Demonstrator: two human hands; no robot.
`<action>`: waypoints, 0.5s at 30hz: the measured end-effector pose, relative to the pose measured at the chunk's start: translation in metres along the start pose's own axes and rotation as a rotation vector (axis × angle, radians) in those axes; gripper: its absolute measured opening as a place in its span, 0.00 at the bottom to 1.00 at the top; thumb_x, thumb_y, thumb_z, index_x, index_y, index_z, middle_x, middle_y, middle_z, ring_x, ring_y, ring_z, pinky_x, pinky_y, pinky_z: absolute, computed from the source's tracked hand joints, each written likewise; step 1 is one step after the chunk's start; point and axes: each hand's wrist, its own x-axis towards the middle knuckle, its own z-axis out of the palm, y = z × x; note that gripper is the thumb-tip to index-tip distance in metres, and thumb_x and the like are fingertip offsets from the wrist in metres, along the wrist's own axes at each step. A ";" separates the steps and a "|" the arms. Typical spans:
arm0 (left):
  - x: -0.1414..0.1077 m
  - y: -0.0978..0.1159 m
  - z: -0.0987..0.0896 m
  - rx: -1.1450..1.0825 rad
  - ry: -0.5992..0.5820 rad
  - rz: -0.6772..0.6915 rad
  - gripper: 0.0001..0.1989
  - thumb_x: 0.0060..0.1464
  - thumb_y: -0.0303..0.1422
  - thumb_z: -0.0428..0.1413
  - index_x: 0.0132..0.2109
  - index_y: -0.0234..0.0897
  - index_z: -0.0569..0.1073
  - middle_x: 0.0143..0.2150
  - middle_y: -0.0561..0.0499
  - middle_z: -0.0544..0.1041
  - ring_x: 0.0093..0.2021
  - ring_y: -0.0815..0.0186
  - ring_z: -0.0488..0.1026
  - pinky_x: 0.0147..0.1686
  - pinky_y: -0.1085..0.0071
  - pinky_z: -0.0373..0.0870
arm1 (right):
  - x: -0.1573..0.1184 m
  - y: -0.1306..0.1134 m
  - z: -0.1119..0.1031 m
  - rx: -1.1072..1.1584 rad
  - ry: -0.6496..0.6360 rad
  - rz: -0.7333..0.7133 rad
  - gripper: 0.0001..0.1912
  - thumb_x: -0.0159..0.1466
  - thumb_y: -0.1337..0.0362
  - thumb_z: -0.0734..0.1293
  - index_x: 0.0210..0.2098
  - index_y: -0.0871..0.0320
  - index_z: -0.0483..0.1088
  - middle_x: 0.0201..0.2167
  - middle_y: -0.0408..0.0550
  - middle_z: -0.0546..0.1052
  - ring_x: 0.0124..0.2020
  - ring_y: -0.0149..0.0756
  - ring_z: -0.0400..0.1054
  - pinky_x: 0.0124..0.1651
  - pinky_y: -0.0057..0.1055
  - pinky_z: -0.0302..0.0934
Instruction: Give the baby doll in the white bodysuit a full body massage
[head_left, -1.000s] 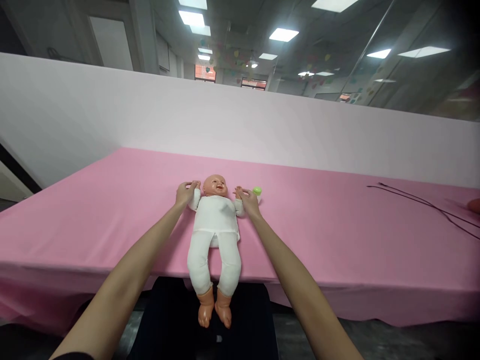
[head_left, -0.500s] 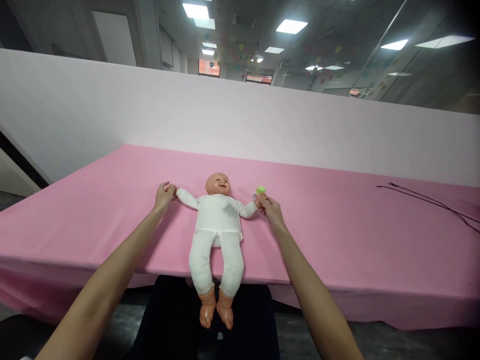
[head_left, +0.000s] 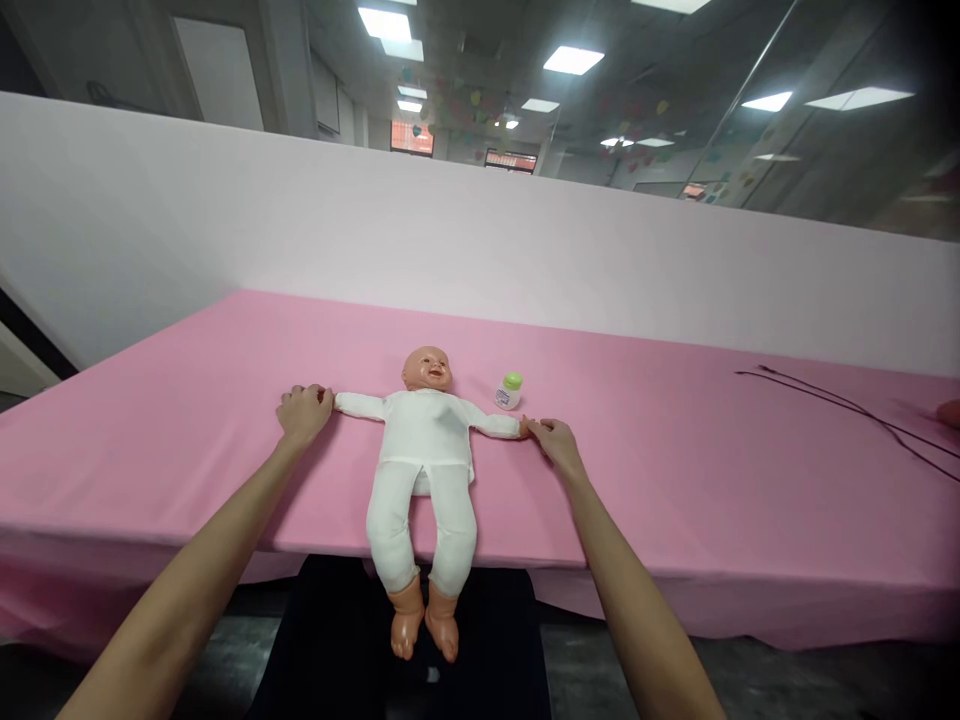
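At the left, the pink cloth over the table runs back to a corner against a smooth white partition, with a wide stretch of open fabric on this side. The left hand is curled closed over the small plastic hand of the baby doll, which lies face up in a soft white suit, arms straight out, legs hanging past the near table edge. The right hand pinches the doll's other hand lightly in its fingertips, near a small bottle with a green cap. Further right, open cloth reaches a thin black cord lying in loose lines.
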 end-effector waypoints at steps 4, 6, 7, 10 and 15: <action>-0.020 0.038 -0.006 -0.069 0.161 0.198 0.20 0.65 0.33 0.50 0.59 0.36 0.77 0.63 0.33 0.71 0.65 0.40 0.64 0.63 0.43 0.61 | 0.011 -0.010 -0.002 -0.169 0.218 -0.154 0.19 0.57 0.51 0.72 0.42 0.58 0.78 0.44 0.57 0.77 0.40 0.46 0.72 0.47 0.42 0.68; -0.040 0.075 -0.002 -0.278 0.159 0.399 0.20 0.67 0.34 0.49 0.61 0.38 0.75 0.63 0.38 0.71 0.65 0.46 0.65 0.65 0.50 0.62 | 0.017 -0.020 -0.001 -0.203 0.210 -0.213 0.21 0.60 0.54 0.68 0.48 0.58 0.78 0.53 0.61 0.74 0.40 0.46 0.73 0.53 0.47 0.68; -0.052 0.098 0.002 -0.409 0.089 0.482 0.18 0.67 0.35 0.50 0.59 0.40 0.76 0.62 0.40 0.73 0.64 0.48 0.67 0.65 0.52 0.63 | 0.019 -0.026 0.001 -0.208 0.184 -0.236 0.22 0.61 0.55 0.67 0.50 0.58 0.77 0.55 0.61 0.73 0.39 0.45 0.73 0.54 0.48 0.68; -0.084 0.166 0.029 -0.810 -0.379 0.509 0.17 0.67 0.43 0.57 0.56 0.40 0.78 0.55 0.40 0.79 0.57 0.50 0.74 0.60 0.54 0.68 | 0.028 -0.041 0.008 -0.210 0.126 -0.328 0.24 0.63 0.56 0.65 0.56 0.58 0.74 0.58 0.60 0.72 0.44 0.48 0.73 0.54 0.48 0.69; -0.102 0.249 0.091 -1.279 -0.972 -0.233 0.26 0.69 0.53 0.51 0.54 0.33 0.76 0.60 0.31 0.76 0.59 0.51 0.76 0.59 0.59 0.72 | 0.042 -0.046 0.026 -0.272 0.032 -0.590 0.28 0.66 0.62 0.61 0.65 0.59 0.66 0.66 0.61 0.69 0.67 0.54 0.63 0.70 0.54 0.58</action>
